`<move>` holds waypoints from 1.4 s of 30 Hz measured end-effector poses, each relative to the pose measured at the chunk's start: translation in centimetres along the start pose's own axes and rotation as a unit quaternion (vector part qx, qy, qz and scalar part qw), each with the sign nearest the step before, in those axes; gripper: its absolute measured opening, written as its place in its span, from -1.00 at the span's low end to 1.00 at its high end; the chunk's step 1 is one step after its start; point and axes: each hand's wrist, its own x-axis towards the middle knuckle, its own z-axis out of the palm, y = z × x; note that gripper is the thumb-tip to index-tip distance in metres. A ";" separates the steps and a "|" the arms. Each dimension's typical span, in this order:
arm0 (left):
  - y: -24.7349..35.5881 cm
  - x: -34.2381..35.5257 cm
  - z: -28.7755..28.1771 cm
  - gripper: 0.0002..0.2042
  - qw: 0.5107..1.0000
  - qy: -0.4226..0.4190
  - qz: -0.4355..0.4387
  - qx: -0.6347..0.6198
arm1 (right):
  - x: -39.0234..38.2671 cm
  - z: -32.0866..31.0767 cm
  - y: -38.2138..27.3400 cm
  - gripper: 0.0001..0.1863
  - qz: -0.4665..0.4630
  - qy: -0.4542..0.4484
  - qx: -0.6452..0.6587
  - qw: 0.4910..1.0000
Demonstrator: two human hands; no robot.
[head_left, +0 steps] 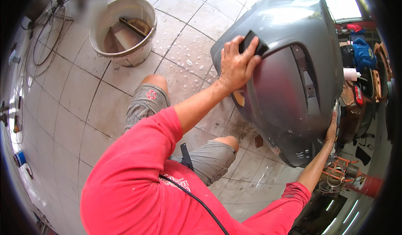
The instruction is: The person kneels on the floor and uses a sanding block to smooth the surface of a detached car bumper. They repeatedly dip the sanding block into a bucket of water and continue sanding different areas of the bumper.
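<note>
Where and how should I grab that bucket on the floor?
Probably two-handed: grip the bucket at the left and right of its rim, coming down from your side. It stands upright, the rim is exposed there, and no handle clearly shows.

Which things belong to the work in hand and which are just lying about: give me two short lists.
Part of the work:
black rectangular block, gripped in the left hand
grey car bumper, with the right hand at its edge
grimy white bucket, probably

Apparently just lying about:
blue crumpled cloth
white bottle
brown scrap
</note>
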 end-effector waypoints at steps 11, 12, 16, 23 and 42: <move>-3.0 3.5 1.0 -0.56 0.999 -0.015 -0.020 -0.046 | 0.7 -1.8 -0.1 -0.12 -0.013 -0.029 -0.026 0.999; -3.6 2.8 0.7 -0.58 0.999 -0.004 0.008 -0.038 | 0.4 -2.4 0.0 -0.11 -0.016 -0.025 -0.042 0.999; -5.0 -5.6 -2.5 -0.50 0.997 -0.061 0.045 -0.026 | -0.8 0.1 -1.3 -0.07 -0.029 -0.005 -0.046 0.998; -3.2 4.5 0.3 -0.55 0.998 -0.045 0.038 -0.008 | -1.5 0.6 -2.4 -0.06 -0.004 -0.009 -0.023 1.000; -19.0 12.9 -13.8 -0.32 0.740 -0.254 -0.371 -0.500 | 1.3 -0.9 3.2 -0.19 -0.084 0.018 -0.071 0.994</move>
